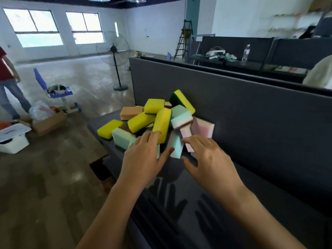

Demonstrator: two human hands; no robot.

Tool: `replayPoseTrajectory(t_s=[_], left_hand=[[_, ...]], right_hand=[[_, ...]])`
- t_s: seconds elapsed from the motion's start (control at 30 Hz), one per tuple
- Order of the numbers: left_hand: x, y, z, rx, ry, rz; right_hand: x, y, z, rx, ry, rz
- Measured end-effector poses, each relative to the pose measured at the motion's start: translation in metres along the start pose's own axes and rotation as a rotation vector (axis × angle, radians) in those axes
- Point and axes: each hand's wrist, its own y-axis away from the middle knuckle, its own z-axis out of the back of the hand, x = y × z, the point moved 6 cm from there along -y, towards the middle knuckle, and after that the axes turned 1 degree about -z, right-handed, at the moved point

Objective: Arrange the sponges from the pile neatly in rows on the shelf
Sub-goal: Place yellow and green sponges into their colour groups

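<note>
Both bare forearms come in from 6 o'clock, palms down, over the dark grey glossy shelf (188, 203). The left hand (143, 155) lies at 7 o'clock of the pile of rectangular foam sponges (140, 122). Its fingers (152, 136) are straight and slightly spread, the tips touching the lower end of an upright yellow foam sponge with a dark green scouring back (162, 123). Its thumb points toward 2 o'clock, just beside a tilted mint-green foam sponge (176, 146). This hand grips nothing.

The right hand (210, 159) hovers at 5 o'clock of the pile. Its fingers (188, 140) are wide apart and gently bent, and its thumb juts toward 9 o'clock. The fingertips are close by a pale pink foam sponge (186, 135); whether they touch it cannot be told. This hand too holds nothing. The shadows of both hands fall on the shelf below the wrists.

The pile sits near the shelf's far left end, its 3 o'clock side against the dark grey upright back panel (242, 123). Yellow, mint-green, pink and one orange foam sponge (130, 112) lie jumbled across each other, not in rows.

At 11 o'clock stands a black pedestal fan (114, 51). At 9 o'clock are a blue chair (53, 92) heaped with things, a brown cardboard box (52, 123) and a white plastic bin (12, 139). A person in a red top and blue jeans (7, 81) stands at the left edge. At 1 o'clock a dark stepladder (183, 40) stands by the wall, and a clear plastic bottle (245, 52) is on a farther dark unit.
</note>
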Motion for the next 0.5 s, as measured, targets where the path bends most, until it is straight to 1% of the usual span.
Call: replayPoseTrajectory(t_s=[0.2, 0.3, 0.43, 0.5], left_hand=[[0.024, -0.042, -0.029, 0.030, 0.133, 0.044], [0.032, -0.062, -0.043, 0.066, 0.209, 0.067], [0.036, -0.069, -0.041, 0.120, 0.313, 0.065], [0.045, -0.065, -0.034, 0.120, 0.348, 0.048]], right_hand=[[-0.010, -0.024, -0.011, -0.029, -0.009, -0.077], [-0.013, -0.040, -0.017, -0.054, 0.035, -0.112], [-0.012, -0.068, -0.025, -0.093, 0.111, -0.186], [-0.007, -0.086, -0.035, -0.057, 0.147, -0.223]])
